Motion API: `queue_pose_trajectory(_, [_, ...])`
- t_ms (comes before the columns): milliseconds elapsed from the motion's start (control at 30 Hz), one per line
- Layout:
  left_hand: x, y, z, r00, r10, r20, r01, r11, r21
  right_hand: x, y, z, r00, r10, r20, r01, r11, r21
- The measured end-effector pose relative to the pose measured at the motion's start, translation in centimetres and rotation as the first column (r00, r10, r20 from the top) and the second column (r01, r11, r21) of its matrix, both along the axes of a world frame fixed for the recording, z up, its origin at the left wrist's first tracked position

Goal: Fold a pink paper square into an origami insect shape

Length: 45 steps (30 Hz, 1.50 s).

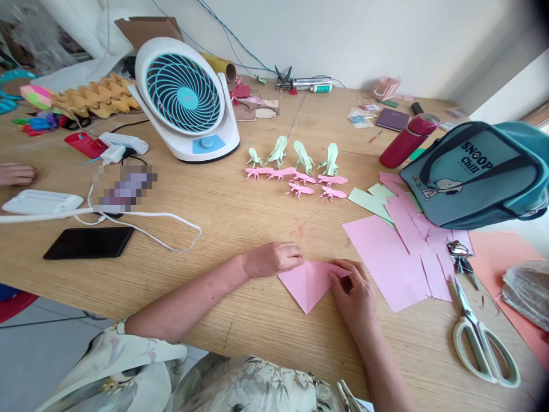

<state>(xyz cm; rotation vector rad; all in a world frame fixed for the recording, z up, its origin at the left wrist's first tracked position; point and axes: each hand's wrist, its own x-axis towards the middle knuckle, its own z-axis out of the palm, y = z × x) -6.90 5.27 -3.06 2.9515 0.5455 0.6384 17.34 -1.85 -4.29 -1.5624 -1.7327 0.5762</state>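
Note:
A folded pink paper [309,282] lies on the wooden table [240,212] near its front edge, shaped like a downward-pointing triangle. My left hand [272,258] presses on its upper left corner with curled fingers. My right hand [354,292] pinches and presses its upper right corner. Both hands hold the sheet flat against the table.
Pink paper sheets [398,252] and scissors [480,337] lie to the right, beside a teal Snoopy bag [480,171] and a red bottle [407,140]. Folded green and pink paper figures [300,166] stand mid-table. A white fan [186,100], black phone [88,242], white cable and another person's hand [15,173] are left.

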Motion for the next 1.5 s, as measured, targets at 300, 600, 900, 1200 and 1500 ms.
queue_pose_trajectory(300, [-0.3, 0.2, -0.1, 0.997, -0.036, -0.064, 0.041, 0.996, 0.080, 0.0, 0.0, 0.0, 1.000, 0.028, -0.006, -0.028, 0.999, 0.024])
queue_pose_trajectory(600, [-0.1, 0.1, 0.0, 0.997, -0.043, -0.067, 0.053, 0.987, 0.149, -0.6, -0.5, 0.5, 0.986, 0.164, -0.021, -0.161, 0.984, 0.079])
queue_pose_trajectory(900, [0.5, -0.8, 1.4, 0.984, 0.022, -0.179, -0.006, 0.996, 0.092, -0.4, -1.0, 0.8, 0.918, 0.381, 0.107, -0.393, 0.910, 0.131])
queue_pose_trajectory(1200, [1.0, -2.6, 1.8, 0.954, 0.178, -0.243, -0.153, 0.981, 0.116, 0.1, -1.2, 0.9, 0.802, 0.449, 0.395, -0.544, 0.822, 0.168])
queue_pose_trajectory(1500, [1.9, -4.0, 1.0, 0.934, 0.313, -0.174, -0.291, 0.947, 0.137, 1.0, -1.4, 0.8, 0.714, 0.489, 0.501, -0.625, 0.768, 0.141])
